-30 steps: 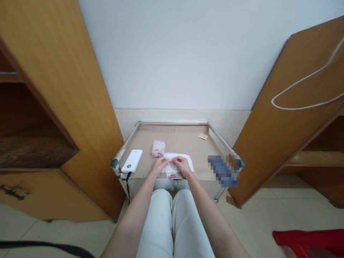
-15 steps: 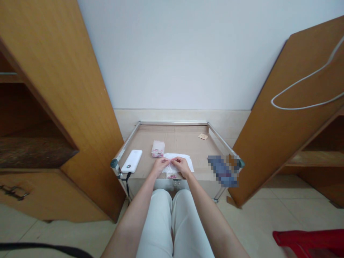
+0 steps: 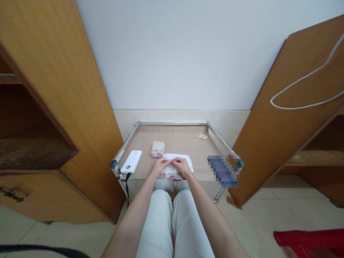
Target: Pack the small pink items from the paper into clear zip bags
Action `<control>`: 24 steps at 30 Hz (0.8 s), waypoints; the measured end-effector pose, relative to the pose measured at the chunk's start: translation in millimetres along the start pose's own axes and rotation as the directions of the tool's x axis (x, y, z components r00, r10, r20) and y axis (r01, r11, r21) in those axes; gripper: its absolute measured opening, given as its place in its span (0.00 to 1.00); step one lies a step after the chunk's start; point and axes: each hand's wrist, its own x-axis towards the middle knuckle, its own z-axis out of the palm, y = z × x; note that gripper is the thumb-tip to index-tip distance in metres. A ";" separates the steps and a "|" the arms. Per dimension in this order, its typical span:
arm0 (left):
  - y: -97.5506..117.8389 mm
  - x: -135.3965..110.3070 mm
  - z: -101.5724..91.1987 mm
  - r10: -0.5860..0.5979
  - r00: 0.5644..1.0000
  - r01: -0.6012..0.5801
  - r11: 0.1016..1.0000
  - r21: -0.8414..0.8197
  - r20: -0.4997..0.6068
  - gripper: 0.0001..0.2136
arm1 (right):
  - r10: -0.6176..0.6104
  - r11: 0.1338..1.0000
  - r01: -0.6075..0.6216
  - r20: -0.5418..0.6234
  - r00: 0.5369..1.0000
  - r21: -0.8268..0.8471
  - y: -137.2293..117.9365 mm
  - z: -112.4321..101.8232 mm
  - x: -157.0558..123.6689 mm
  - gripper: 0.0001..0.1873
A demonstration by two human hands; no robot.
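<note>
My left hand (image 3: 159,166) and my right hand (image 3: 182,166) meet at the near edge of a low table (image 3: 177,141), fingertips pinched together on a small clear plastic bag (image 3: 170,171) with pink pieces inside. The bag hangs between both hands, just above a white sheet of paper (image 3: 185,158). A second small bag of pink pieces (image 3: 157,148) lies on the table just beyond my left hand.
A white power bank (image 3: 131,161) with a black cord lies at the table's left edge. A pixelated blue item (image 3: 222,171) sits at the right edge, a small tan tag (image 3: 203,136) at the back. Wooden cabinets flank the table; a red object (image 3: 309,242) lies on the floor right.
Both hands stay pinched on the small bag at the same spot; only tiny finger shifts show. The camera view has drifted slightly.
</note>
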 end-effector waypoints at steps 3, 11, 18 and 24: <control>0.0 0.1 0.0 -0.001 1.000 0.001 1.000 -0.013 0.001 0.12 | -0.002 1.000 0.002 -0.001 1.000 0.003 0.1 -0.2 0.2 0.08; 2.6 -1.7 0.5 -0.010 0.998 0.009 1.000 -0.025 -0.058 0.12 | -0.020 0.999 0.020 -0.005 1.000 0.043 2.0 -2.3 1.8 0.10; -6.8 3.4 -0.2 -0.047 0.993 0.035 0.994 -0.101 -0.109 0.13 | -0.046 0.999 0.047 -0.026 0.999 0.027 -3.0 -1.8 0.0 0.16; -7.0 4.6 0.2 -0.081 0.990 0.063 0.986 -0.156 -0.115 0.11 | -0.054 0.998 0.054 -0.010 0.999 0.023 -2.7 -1.3 0.9 0.17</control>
